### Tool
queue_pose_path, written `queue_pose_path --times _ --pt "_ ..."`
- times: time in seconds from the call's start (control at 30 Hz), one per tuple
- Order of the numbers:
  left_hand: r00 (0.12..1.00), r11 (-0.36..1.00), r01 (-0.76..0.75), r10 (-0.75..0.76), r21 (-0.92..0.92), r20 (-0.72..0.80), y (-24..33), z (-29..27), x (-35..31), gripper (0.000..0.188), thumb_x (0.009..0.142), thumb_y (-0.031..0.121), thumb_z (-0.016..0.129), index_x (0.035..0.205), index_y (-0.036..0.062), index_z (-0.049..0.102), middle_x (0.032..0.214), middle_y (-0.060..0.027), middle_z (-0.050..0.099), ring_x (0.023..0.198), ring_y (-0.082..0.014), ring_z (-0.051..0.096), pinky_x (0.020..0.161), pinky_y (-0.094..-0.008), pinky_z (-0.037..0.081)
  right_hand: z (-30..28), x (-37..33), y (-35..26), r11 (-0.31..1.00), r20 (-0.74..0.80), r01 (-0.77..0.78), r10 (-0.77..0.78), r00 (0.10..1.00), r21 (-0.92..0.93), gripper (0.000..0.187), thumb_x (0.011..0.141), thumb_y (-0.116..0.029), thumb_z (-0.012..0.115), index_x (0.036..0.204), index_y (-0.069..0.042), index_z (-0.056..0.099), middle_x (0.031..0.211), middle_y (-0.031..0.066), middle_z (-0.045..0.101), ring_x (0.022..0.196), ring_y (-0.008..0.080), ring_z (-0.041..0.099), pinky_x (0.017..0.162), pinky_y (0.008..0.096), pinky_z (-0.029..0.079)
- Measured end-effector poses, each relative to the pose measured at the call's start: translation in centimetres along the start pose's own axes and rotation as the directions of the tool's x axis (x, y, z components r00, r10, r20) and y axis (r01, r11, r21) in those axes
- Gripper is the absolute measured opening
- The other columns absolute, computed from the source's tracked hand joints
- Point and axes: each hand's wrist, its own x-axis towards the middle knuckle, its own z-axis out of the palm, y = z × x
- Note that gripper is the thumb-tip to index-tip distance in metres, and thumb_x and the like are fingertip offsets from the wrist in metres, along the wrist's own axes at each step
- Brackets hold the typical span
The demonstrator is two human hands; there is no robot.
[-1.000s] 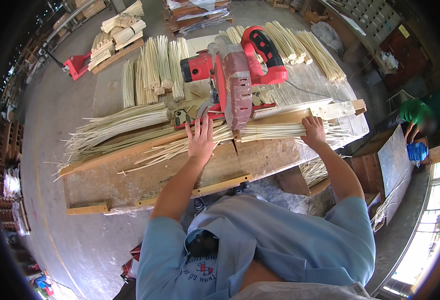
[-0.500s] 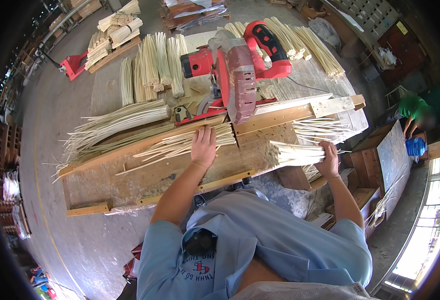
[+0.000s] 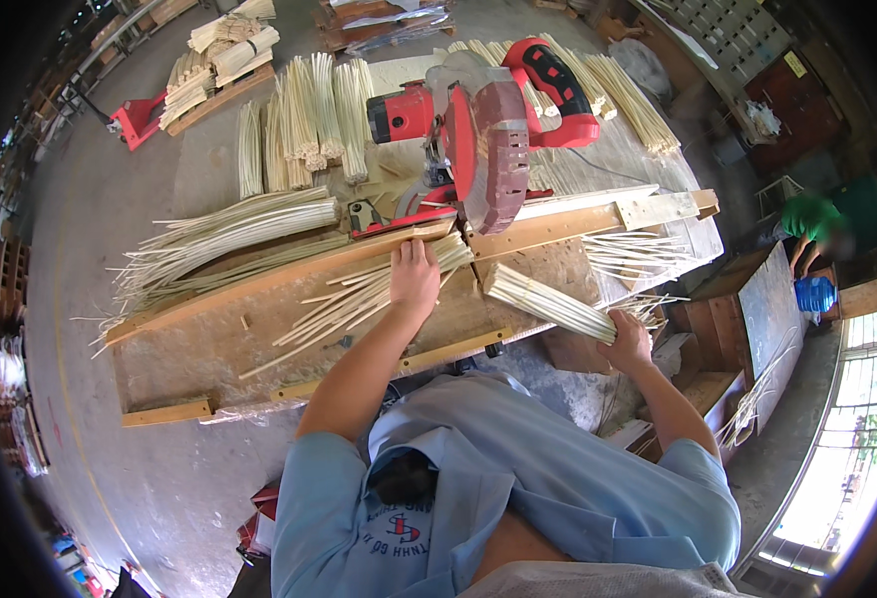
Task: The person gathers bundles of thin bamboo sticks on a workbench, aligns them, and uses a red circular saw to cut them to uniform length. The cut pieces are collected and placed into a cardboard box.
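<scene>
My left hand point(image 3: 416, 274) is closed over a loose bundle of thin pale sticks point(image 3: 349, 307), its fingertips against the long wooden fence point(image 3: 279, 267). The sticks fan out to the lower left, and their right ends lie near the saw slot. In my right hand point(image 3: 628, 341) is a thicker bundle of pale sticks point(image 3: 548, 301), gripped near its right end. That bundle slants over the board's right part, its cut ends toward the saw. Beyond my hands stands a red miter saw point(image 3: 488, 149), its handle raised and its blade mostly covered by the guard.
Longer stick bundles point(image 3: 229, 234) lie behind the fence at left, and upright-laid bundles point(image 3: 309, 120) farther back. Loose sticks point(image 3: 633, 254) rest at right beyond the board. A wooden box point(image 3: 578, 351) stands beside the bench. Another person point(image 3: 815, 219) in green bends at far right.
My right hand has brought its bundle left and nearer to me, tilting it. The sticks under my left hand have swung to a steeper slant, and that hand has shifted slightly right.
</scene>
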Motion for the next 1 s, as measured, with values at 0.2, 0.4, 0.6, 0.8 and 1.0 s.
queue_pose_path --times 0.2,0.4,0.6,0.8,1.0 --pt "0.977 0.985 0.169 -0.162 -0.041 0.142 0.5 -0.4 0.9 0.023 0.088 0.012 0.063 0.107 -0.0011 0.063 0.112 -0.0188 0.058 0.108 -0.036 0.06 0.089 -0.0458 0.052 0.5 -2.7 -0.7 0.97 0.029 -0.087 0.083 0.996 0.227 0.054 0.071 -0.02 0.081 0.12 -0.005 0.064 0.108 0.0175 0.071 0.103 0.0368 0.07 0.09 0.0433 0.055" --pt "0.958 0.989 0.15 -0.145 -0.004 0.249 0.3 -0.9 1.1 0.023 0.089 0.013 0.065 0.11 0.0022 0.062 0.111 -0.0183 0.064 0.109 -0.0351 0.062 0.091 -0.0444 0.052 1.0 -4.7 -2.5 0.913 0.08 -0.133 0.11 0.991 0.386 0.053 0.072 -0.018 0.082 0.12 -0.004 0.063 0.101 0.0169 0.072 0.099 0.0363 0.072 0.086 0.0419 0.056" --pt "0.915 0.967 0.21 -0.142 -0.144 0.377 -1.8 -2.3 0.1 0.034 0.087 0.012 0.068 0.118 0.0008 0.059 0.112 -0.0229 0.067 0.103 -0.0389 0.069 0.089 -0.0482 0.056 1.4 -6.0 -5.3 0.9 0.042 -0.017 -0.001 0.999 0.436 0.054 0.071 -0.018 0.082 0.119 -0.002 0.064 0.103 0.017 0.072 0.097 0.0356 0.072 0.085 0.0412 0.056" --pt "0.882 0.964 0.227 -0.142 -0.141 0.45 -5.8 -7.0 -3.6 0.042 0.085 0.017 0.073 0.12 0.0008 0.056 0.11 -0.025 0.069 0.104 -0.0426 0.069 0.089 -0.0496 0.057 0.7 -1.4 -16.5 0.742 0.193 0.032 -0.216 0.957 0.669 0.068 0.077 -0.025 0.087 0.132 0.002 0.056 0.113 0.0215 0.073 0.108 0.0312 0.073 0.094 0.0406 0.055" --pt "0.824 0.866 0.483 -0.398 -0.132 0.403 -13.8 -17.1 -10.3 0.047 0.085 0.025 0.076 0.119 0.0007 0.056 0.108 -0.0251 0.071 0.105 -0.0437 0.069 0.088 -0.0519 0.057 2.7 9.3 -33.4 0.529 0.26 -0.016 -0.391 0.883 0.849 0.079 0.086 -0.042 0.083 0.14 0.005 0.049 0.128 0.0203 0.066 0.12 0.0265 0.063 0.104 0.038 0.048"
